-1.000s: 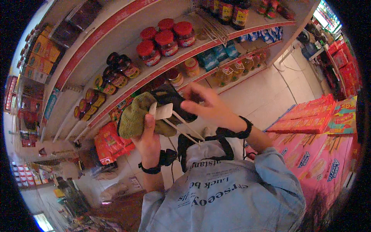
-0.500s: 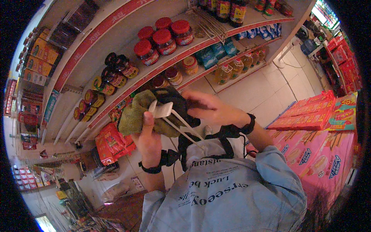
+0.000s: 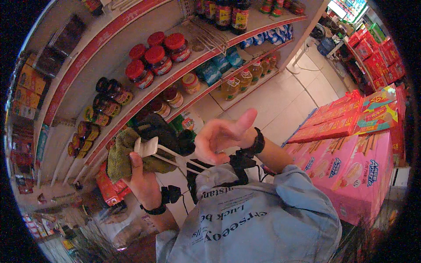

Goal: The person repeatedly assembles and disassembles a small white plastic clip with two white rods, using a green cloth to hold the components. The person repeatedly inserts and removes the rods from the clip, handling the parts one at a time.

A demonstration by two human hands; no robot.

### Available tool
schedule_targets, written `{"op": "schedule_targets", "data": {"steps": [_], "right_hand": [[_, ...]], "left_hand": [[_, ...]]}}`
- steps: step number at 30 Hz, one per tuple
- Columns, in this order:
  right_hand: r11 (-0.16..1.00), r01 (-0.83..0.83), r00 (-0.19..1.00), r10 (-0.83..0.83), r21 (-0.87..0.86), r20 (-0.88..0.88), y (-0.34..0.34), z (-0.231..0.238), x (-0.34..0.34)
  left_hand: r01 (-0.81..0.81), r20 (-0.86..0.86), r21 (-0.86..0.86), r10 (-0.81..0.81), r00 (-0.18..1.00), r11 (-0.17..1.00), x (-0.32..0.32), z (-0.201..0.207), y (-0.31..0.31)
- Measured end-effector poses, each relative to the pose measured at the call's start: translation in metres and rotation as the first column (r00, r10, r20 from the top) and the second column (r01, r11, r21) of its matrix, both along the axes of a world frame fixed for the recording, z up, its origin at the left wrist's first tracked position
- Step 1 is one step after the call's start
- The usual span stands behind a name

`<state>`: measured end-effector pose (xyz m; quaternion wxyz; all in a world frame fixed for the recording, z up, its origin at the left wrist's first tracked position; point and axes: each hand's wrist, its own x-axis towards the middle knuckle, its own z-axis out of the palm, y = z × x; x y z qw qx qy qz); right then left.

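Observation:
My left hand is wrapped round an olive-green cloth and a white wire piece. The wire piece has a flat plate at one end and long thin rods running toward my chest. My thumb lies up beside the plate. A dark, nearly black bunched cloth lies against the green one; whether they are one piece I cannot tell. To its right, my right hand is apart from the cloth, thumb stretched out and fingers loosely curved, with nothing in it. Black straps circle both wrists.
Ahead are shelves with red-lidded jars, dark-lidded jars, dark bottles and oil bottles. Loose wire rods lie on the upper shelf. Pink boxes and red packages are stacked on the right.
My right hand has come off the dark cloth and turned, its thumb now stretched away from the fingers. The left hand still holds the green cloth and wire piece, and the view has shifted.

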<state>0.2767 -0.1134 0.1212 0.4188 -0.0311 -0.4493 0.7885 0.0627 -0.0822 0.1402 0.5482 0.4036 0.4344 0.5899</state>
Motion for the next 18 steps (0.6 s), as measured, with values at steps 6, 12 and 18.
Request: {"op": "schedule_targets", "data": {"steps": [6, 12, 18], "right_hand": [[1.0, -0.012, 0.997, 0.011, -0.002, -0.083, -0.003, -0.001, -0.003], [1.0, -0.009, 0.991, 0.01, 0.012, -0.136, -0.01, 0.003, -0.008], [0.915, -0.232, 0.923, 0.314, 0.329, -0.223, -0.016, 0.0, -0.019]], "left_hand": [[0.005, 0.009, 0.042, -0.006, 1.0, 0.999, 0.001, 0.002, -0.007], [0.032, 0.006, 0.057, -0.032, 0.999, 0.998, 0.0, -0.003, -0.008], [0.028, 0.046, -0.073, -0.025, 0.999, 0.997, -0.007, -0.019, -0.009]]}}
